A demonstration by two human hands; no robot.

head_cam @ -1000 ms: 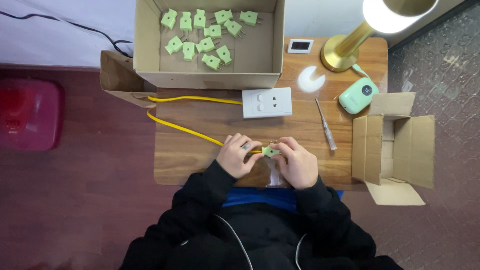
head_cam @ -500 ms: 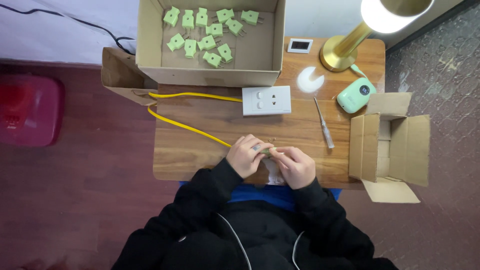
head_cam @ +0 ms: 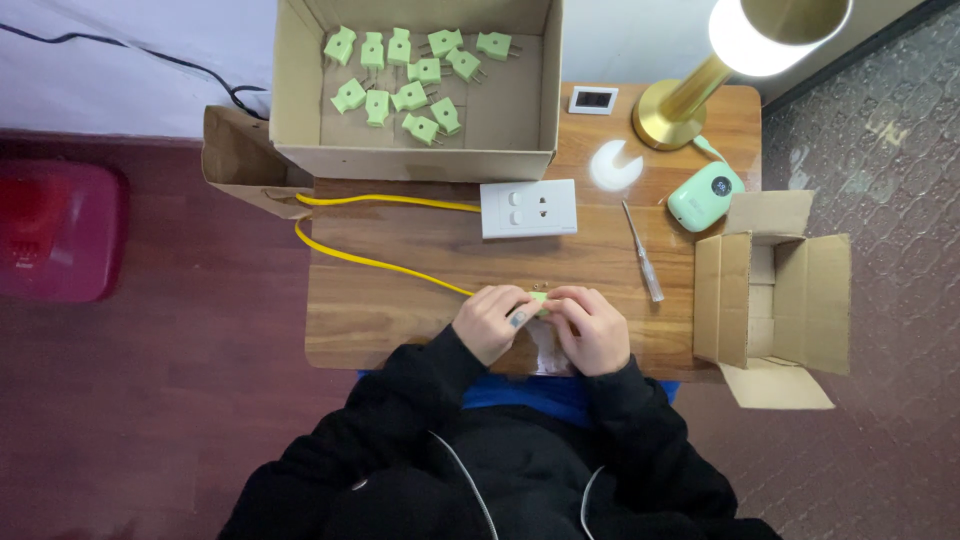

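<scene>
Gripping small pale-green plug, mostly hidden, yellow cable apparently attached: left hand, right hand.

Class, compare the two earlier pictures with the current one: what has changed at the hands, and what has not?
Little has changed. The left hand and right hand have closed in around the small green plug, so less of it shows. Both hands hold it throughout. The yellow cable, screwdriver and white socket plate stayed put.
</scene>
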